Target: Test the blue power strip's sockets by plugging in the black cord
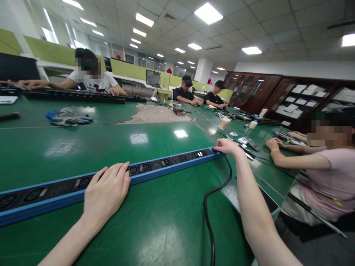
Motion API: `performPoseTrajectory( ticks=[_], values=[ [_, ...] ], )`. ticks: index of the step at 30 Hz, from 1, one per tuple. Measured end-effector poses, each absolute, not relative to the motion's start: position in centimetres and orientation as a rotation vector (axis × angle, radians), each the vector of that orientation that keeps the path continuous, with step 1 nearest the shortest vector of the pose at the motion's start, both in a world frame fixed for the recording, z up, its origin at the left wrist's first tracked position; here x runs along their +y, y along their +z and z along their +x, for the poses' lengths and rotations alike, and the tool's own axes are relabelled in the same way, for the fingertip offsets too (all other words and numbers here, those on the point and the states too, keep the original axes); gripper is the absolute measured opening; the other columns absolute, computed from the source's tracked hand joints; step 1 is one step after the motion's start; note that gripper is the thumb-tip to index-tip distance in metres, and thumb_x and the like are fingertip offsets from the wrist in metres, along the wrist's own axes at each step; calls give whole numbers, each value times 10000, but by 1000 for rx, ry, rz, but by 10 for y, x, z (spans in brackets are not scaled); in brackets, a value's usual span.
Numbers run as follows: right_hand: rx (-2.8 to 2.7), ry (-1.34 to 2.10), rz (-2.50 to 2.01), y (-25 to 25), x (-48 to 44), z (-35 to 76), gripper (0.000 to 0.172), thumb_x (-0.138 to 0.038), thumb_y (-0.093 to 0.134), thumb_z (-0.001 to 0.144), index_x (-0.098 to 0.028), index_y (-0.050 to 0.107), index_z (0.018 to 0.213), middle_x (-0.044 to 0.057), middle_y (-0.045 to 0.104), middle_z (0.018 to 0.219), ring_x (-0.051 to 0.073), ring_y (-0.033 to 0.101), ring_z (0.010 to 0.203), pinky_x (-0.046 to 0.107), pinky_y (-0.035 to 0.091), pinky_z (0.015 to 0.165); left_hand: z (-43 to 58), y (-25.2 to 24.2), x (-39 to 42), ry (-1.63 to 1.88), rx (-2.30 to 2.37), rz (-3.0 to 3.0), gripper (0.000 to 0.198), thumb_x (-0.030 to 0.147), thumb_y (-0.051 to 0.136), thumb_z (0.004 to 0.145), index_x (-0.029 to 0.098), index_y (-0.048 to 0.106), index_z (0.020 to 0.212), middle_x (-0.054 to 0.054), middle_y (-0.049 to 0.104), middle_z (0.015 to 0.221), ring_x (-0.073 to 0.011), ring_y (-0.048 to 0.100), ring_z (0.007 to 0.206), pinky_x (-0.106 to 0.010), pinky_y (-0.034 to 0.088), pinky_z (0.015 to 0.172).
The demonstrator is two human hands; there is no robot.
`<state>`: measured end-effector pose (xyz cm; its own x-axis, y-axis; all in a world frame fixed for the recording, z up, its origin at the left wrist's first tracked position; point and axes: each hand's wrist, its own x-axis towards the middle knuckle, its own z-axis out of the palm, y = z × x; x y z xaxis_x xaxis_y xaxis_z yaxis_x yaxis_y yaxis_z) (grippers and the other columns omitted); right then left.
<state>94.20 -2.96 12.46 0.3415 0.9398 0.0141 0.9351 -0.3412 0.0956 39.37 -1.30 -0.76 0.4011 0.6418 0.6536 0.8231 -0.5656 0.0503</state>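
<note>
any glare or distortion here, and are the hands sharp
Head view: ceiling lights glare as white patches on the green tabletop; head view: wide-lens stretching toward the edges; head view: left hand and right hand look fairly sharp.

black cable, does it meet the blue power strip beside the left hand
No, the black cable meets the blue power strip at the end beside the right hand.

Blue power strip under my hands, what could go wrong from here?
The black cable runs from beside your right hand toward you, so your right forearm might snag it. The blue power strip's left end runs out of view, so swinging it could knock something unseen there.
</note>
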Motion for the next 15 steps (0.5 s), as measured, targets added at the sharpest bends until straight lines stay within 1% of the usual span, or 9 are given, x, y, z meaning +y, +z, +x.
performPoseTrajectory(
  ticks=[2,4,6,8,9,11,13,15],
  values=[
    [1797,162,2542,134,-34,941,288,-526,688,891,-245,730,941,59,786,991,232,700,898,271,450,710,394,-8,-13,-909,-1291,-2385,522,326,464,1036,170,543,1528,-155,634,1484,-354,591,1355,-536,337,1231],
    [1852,274,2636,147,-40,938,307,-525,644,925,-236,738,969,75,786,986,245,696,894,280,456,725,394,-8,-12,-903,-1293,-2386,531,325,468,1035,168,535,1537,-157,631,1487,-355,587,1360,-537,336,1233],
    [1944,388,2756,158,-44,935,336,-498,611,951,-228,744,1100,83,789,1002,253,697,896,289,475,755,394,-9,-12,-902,-1291,-2384,535,325,471,1034,161,533,1540,-161,631,1485,-354,586,1360,-535,338,1232],
    [2045,424,2838,162,-45,933,377,-457,623,940,-222,738,1211,74,794,989,251,702,885,295,496,784,394,-9,-12,-900,-1288,-2382,535,327,468,1036,157,534,1539,-164,632,1483,-352,587,1360,-531,339,1232],
    [2073,397,2872,162,-44,932,381,-441,638,925,-217,748,1213,67,794,950,245,706,861,294,505,785,394,-9,-12,-901,-1287,-2381,533,326,466,1037,160,536,1538,-162,634,1481,-350,588,1359,-529,340,1232],
    [2059,248,2961,157,-42,934,340,-429,665,897,-200,792,1114,56,778,819,226,706,762,287,519,738,394,-10,-12,-910,-1288,-2375,528,324,462,1038,175,535,1540,-155,637,1479,-346,590,1359,-525,341,1230],
    [2011,19,3093,147,-40,936,301,-423,700,875,-171,810,998,54,744,700,202,690,653,268,524,654,394,-10,-13,-916,-1292,-2371,526,322,463,1038,181,535,1540,-150,638,1479,-344,591,1357,-521,344,1227],
    [1990,-242,3221,137,-39,938,278,-406,754,851,-148,801,945,61,727,647,186,681,590,245,525,581,394,-10,-12,-910,-1292,-2374,523,327,466,1039,174,542,1533,-149,637,1482,-344,593,1355,-518,345,1226]
  ],
)
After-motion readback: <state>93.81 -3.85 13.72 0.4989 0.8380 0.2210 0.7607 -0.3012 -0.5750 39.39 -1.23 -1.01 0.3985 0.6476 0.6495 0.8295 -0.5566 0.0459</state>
